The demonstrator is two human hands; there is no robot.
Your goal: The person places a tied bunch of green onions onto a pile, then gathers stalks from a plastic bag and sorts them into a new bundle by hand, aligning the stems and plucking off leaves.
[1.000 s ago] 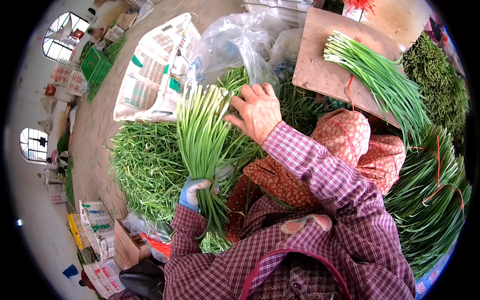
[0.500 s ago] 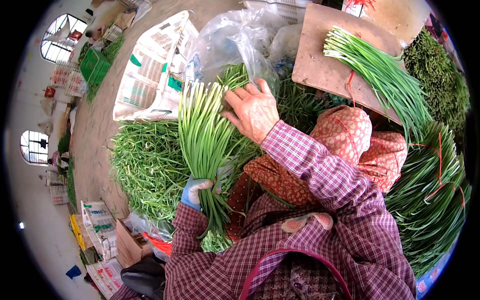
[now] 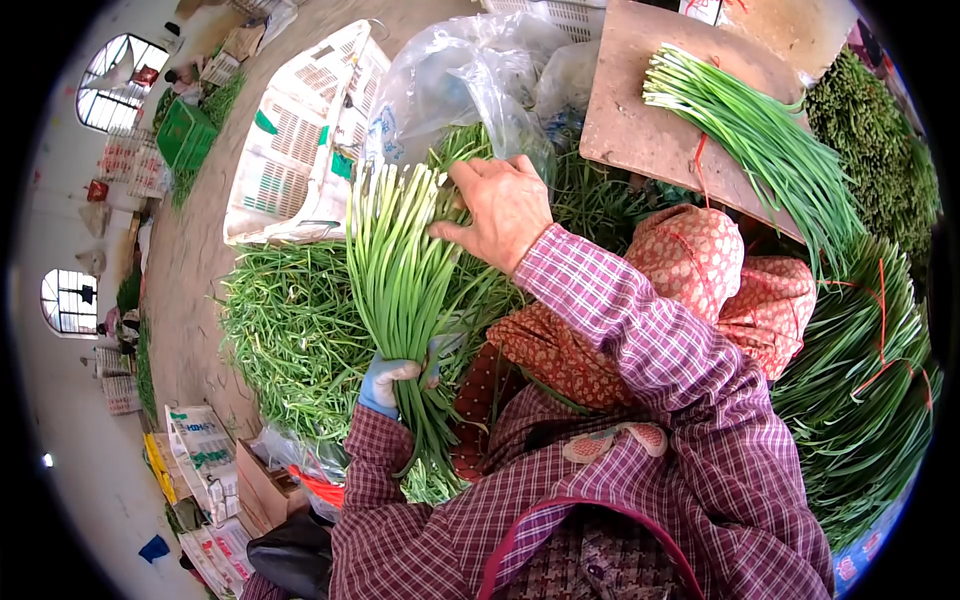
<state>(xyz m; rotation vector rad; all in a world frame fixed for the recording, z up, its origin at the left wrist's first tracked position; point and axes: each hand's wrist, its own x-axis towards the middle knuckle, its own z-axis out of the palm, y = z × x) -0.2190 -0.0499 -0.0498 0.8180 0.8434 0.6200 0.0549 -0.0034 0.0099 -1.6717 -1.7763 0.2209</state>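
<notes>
A bunch of garlic chives (image 3: 400, 270) stands with its pale cut ends upward and its leaves hanging down. My left hand (image 3: 392, 382), in a light blue and white glove, is wrapped round its lower part. At the bunch's upper right edge is my right hand (image 3: 500, 212), bare, with fingers bent and thumb and forefinger apart by the pale ends. Loose chives (image 3: 290, 330) lie heaped to the left of the bunch. Another bunch of chives (image 3: 740, 130) rests on a brown board (image 3: 625, 120) at the upper right.
Behind the heap stand a white plastic crate (image 3: 290, 150) and a clear plastic bag (image 3: 450, 80). Tied chive bundles (image 3: 850, 400) with red string are piled on the right. Cardboard boxes (image 3: 262, 485) lie lower left; a green crate (image 3: 185, 135) sits farther off.
My right hand has shifted slightly left toward the bunch, its fingers more bent. The bunch's pale top has leaned a little left; my left hand keeps its hold.
</notes>
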